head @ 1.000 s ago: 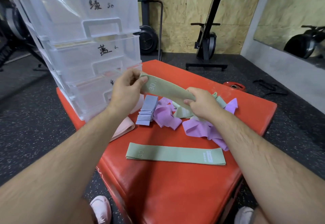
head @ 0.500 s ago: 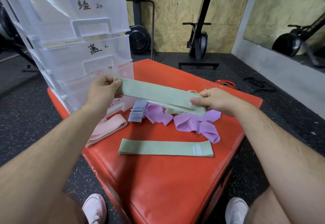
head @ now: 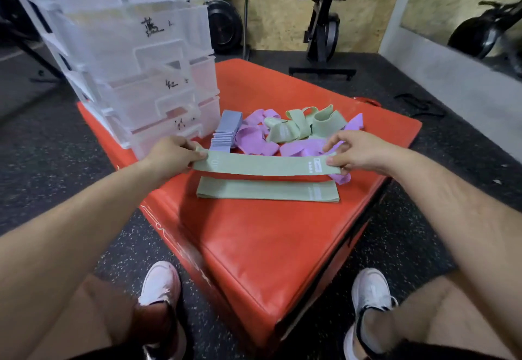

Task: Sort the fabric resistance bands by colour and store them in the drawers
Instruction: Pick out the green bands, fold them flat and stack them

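Both hands are on one green band [head: 262, 165]. The left hand [head: 172, 152] pinches its left end and the right hand [head: 358, 149] pinches the labelled right end. The band hangs flat between them, just above and slightly beyond a second green band [head: 268, 190] lying flat on the red mat [head: 268, 246]. So the tidy green pile is two at most, counting the one in the air.

Plenty left: on the far side, loose green bands [head: 299, 125] sit tangled with crumpled purple bands [head: 254, 141], some of them right by the right hand. To their left a neat blue-grey stack [head: 227, 131] looks sorted, but it's out on the mat, not stored. The clear drawer unit [head: 135, 57] stands far left with every drawer pushed in. There's a pinkish tint in the lower ones, but I can't tell what's inside.

My read is that sorting is partway and storing has hardly begun. Nothing blocks the drop onto the flat band, but the drawers need opening first. Black exercise machines [head: 322, 29] stand by the far wall, well apart.
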Demonstrator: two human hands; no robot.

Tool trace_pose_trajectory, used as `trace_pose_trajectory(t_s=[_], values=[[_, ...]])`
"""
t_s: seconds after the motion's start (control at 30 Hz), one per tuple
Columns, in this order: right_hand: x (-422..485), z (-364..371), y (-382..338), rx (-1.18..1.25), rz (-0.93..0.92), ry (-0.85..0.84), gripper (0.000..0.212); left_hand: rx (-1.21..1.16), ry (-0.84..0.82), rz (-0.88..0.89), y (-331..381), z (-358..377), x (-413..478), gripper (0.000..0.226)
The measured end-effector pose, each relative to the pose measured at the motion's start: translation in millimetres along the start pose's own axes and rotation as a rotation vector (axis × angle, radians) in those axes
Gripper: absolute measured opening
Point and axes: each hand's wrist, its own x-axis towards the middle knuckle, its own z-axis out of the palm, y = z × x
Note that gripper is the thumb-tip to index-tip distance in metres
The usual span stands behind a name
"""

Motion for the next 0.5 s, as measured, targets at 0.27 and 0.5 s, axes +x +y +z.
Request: trace_pose_trajectory(t_s=[0.27, 0.5], values=[[-15.4, 39.3, 13.5, -0.447, -0.07, 0.018, 0.009, 0.495, -0.014, 0.114, -31.0, 10.2, -6.7, 0.018], [-21.5, 39.4, 13.5, -0.555, -0.115, 0.023, 0.01, 0.642, -0.055, 0.311, -46.1, 13.0, -2.0, 0.022]])
